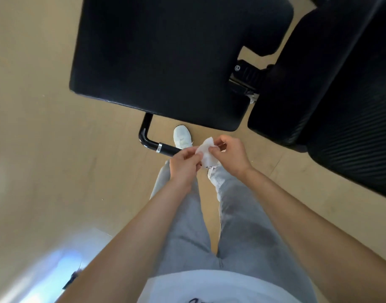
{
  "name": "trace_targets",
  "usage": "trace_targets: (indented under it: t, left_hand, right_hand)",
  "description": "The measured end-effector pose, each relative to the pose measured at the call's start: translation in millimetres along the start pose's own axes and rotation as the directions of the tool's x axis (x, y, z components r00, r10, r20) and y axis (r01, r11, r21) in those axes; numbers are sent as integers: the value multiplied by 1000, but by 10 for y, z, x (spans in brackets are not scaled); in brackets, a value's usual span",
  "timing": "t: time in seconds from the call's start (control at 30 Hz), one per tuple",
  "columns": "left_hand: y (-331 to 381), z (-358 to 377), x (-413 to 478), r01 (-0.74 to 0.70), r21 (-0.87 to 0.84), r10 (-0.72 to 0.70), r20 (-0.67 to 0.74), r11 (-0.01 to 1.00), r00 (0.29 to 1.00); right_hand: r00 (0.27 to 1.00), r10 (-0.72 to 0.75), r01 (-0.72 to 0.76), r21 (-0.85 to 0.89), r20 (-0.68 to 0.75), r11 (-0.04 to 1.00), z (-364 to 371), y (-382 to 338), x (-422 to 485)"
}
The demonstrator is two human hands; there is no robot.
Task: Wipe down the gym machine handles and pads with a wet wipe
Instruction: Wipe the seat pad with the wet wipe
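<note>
Step in hand: by my reading, you are unfolding the wipe before the first pass; nothing on the machine looks wiped yet.
Wet wipe point(206, 154): thin white sheet, limp and creased, part folded. It hangs in the air between your hands, below the near edge of the seat pad and touching no part of the machine.
Left hand point(183, 166): fingertips and thumb pinch the wipe's left edge.
Right hand point(230, 157): thumb and fingers pinch the upper right edge, the other fingers curled.
Advice, unfolding: draw the two edges apart gently, since a wet sheet of this kind probably tears or clings to itself. Open it flat enough to lay over your palm.
Seat pad point(165, 62): broad, flat black cushion with rounded corners and a smooth, vinyl-like skin. Long overlapping strokes should suit it.
Ribbed pad point(340, 106): black, on your right, with fine ridges across its lower part. Wipe along the grooves.
Handle point(168, 149): matte black grip on a glossy bent tube, joined by a chrome ring point(159, 147). Its near end runs behind your left hand. Wrap the wipe round it and twist.
Floor point(45, 127): pale, smooth, wood-toned.
Shoe point(182, 136): white, just beyond the handle.
</note>
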State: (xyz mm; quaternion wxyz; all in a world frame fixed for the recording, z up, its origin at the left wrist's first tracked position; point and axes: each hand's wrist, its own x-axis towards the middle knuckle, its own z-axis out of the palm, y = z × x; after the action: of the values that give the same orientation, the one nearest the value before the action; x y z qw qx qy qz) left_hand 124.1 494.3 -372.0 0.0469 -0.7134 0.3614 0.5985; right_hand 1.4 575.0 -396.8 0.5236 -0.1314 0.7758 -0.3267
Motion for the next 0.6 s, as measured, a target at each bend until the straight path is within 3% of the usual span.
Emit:
trace_targets:
  t: [0.1,0.23,0.6]
  left_hand:
    - [376,67,7,-97,29,97,11,995,995]
    - [942,192,76,-207,82,200,87,975,976]
    - [2309,772,352,-436,-10,430,191,900,883]
  right_hand:
    - [996,-6,16,121,-87,992,-103,-235,35]
    - [997,0,17,225,-78,974,-385,-643,172]
    - [888,-95,227,248,-450,942,-1277,-1690,954]
